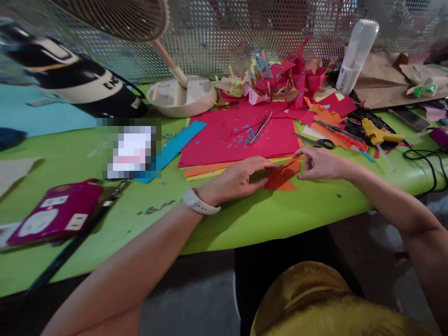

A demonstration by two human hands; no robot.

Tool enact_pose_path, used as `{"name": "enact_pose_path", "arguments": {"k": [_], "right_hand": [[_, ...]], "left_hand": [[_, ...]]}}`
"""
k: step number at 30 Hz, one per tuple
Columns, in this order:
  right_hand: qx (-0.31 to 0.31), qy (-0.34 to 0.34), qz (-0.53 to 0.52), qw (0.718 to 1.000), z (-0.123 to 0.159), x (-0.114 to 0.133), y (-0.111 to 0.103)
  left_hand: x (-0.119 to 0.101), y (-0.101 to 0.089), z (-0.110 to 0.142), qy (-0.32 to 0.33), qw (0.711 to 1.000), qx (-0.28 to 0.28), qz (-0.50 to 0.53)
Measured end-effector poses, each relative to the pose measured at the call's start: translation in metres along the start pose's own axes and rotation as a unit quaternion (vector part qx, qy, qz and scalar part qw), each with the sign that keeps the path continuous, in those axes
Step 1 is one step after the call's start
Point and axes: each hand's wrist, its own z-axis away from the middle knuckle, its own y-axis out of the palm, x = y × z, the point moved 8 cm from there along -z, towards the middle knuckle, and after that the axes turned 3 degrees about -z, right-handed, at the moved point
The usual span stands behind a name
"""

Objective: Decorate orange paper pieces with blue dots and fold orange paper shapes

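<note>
A folded piece of orange paper (284, 179) with pointed corners lies near the front edge of the green table. My left hand (241, 179), wearing a white wristband, holds its left side between thumb and curved fingers. From the right, my right hand (327, 163) grips the same paper, with the index fingertip at its upper corner and the thumb lower down by its edge. Just behind are red paper sheets (210, 140) on top of orange and yellow ones. Tweezers (261, 128) and small blue paper dots rest on the red sheets.
Scissors (315, 141), a yellow glue gun (380, 134) and a white bottle (357, 56) stand or lie to the right. Folded paper shapes (276, 77) are heaped at the back. Leftward are a fan base (182, 95), a black bottle (84, 84) and a purple pouch (58, 212).
</note>
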Motion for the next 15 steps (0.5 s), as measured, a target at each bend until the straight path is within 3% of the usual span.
{"name": "enact_pose_path", "arguments": {"k": [2, 5, 11, 15], "right_hand": [[0.023, 0.024, 0.003, 0.999, 0.002, -0.003, 0.001], [0.027, -0.016, -0.010, 0.999, 0.001, 0.002, 0.002], [-0.085, -0.142, 0.052, 0.985, 0.008, 0.019, -0.001], [-0.120, -0.222, 0.124, 0.960, 0.015, 0.033, 0.005]], "left_hand": [[0.000, -0.003, -0.001, -0.001, 1.000, -0.028, -0.011], [0.002, -0.005, -0.001, -0.010, 0.998, -0.055, -0.018], [0.002, -0.006, -0.002, 0.017, 0.995, -0.090, -0.038], [-0.003, -0.005, -0.003, 0.039, 0.992, -0.107, -0.051]]}}
